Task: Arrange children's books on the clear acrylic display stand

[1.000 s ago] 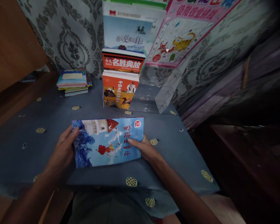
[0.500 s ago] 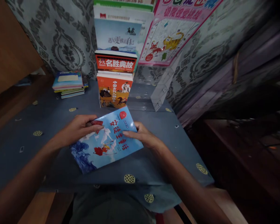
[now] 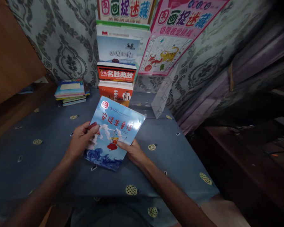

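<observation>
A light-blue storybook (image 3: 111, 132) with red lettering, white birds and dark blue waves on its cover is held above the table, its top tilted slightly to the right. My left hand (image 3: 80, 138) grips its left edge, thumb on the cover and fingers hidden behind. On the lower right edge, my right hand (image 3: 133, 149) also pinches the book, thumb on the front. Just behind it stands an orange book (image 3: 117, 93), partly covered by the blue one. Further up the same rack are a red book (image 3: 117, 73) and a pale blue book (image 3: 118, 49).
A clear plastic rack (image 3: 159, 101) holds the upright books, including a pink picture book (image 3: 172, 37) at upper right. Several books lie in a stack (image 3: 71, 91) at the back left. Beneath is a blue tablecloth (image 3: 49, 170); a purple curtain (image 3: 210, 88) hangs on the right.
The blue storybook has been turned from sideways to nearly upright and raised, now overlapping the orange book. Both hands have kept hold of it. The view has tilted up a little.
</observation>
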`<state>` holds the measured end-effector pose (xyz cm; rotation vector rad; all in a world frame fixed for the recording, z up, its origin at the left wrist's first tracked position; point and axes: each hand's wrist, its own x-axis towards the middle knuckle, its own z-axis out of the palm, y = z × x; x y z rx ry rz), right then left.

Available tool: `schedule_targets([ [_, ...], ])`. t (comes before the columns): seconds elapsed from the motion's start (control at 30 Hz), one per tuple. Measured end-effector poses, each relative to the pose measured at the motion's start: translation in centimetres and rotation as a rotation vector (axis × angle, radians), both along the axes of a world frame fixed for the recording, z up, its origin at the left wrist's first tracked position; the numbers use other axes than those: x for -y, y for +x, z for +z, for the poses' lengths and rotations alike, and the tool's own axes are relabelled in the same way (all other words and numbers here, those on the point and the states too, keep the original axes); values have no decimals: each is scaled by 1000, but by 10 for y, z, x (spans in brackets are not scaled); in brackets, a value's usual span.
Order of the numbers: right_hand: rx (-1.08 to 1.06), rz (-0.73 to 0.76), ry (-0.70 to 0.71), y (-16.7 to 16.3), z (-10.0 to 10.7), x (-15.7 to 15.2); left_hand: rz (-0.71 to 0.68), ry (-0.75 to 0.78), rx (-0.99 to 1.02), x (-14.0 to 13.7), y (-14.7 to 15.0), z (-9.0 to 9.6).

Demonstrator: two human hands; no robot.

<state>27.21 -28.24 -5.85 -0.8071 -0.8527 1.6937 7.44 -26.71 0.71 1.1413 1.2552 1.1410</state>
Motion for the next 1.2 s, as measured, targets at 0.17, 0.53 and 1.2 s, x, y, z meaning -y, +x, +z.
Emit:
schedule_targets([
  [0.17, 171, -17, 142, 19, 14, -7, 48, 38, 100, 1, 10, -15],
  [0.53, 303, -8, 270, 27, 23, -14, 44, 97, 102, -7, 13, -32],
  [1.2, 1244, -75, 312, 35, -5, -20, -181, 361, -1358, 4, -25, -63],
])
